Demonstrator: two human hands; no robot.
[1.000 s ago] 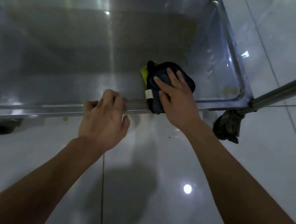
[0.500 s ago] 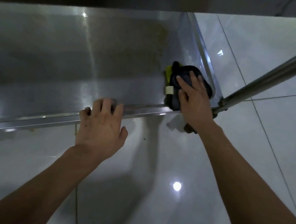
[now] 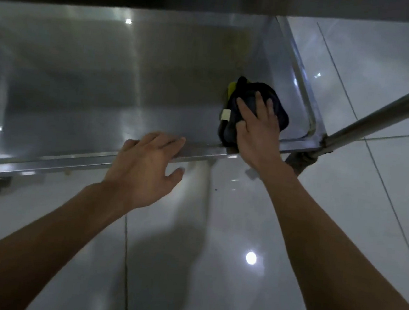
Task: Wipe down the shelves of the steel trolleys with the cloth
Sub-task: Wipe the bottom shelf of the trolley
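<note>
The right hand (image 3: 259, 132) lies flat on the dark cloth (image 3: 255, 109), fingers spread and fairly straight, pressing it down onto the trolley shelf (image 3: 105, 82) in the shelf's near right corner, just inside the front rim and close to the right rim. The cloth sits directly under that hand, bunched, with a yellow-green layer peeking out on its far-left side. From this corner nearly all of the unwiped steel stretches away leftward along the shelf's long axis, so the next sweep, in my judgement, has to travel left and toward the back. The left hand (image 3: 145, 166) rests on the front rim, left of the cloth, fingers loosely extended over the edge and holding nothing; it is well apart from the cloth. A small pale tag (image 3: 226, 114) shows on the cloth's left edge; any writing on it is too small to read
</note>
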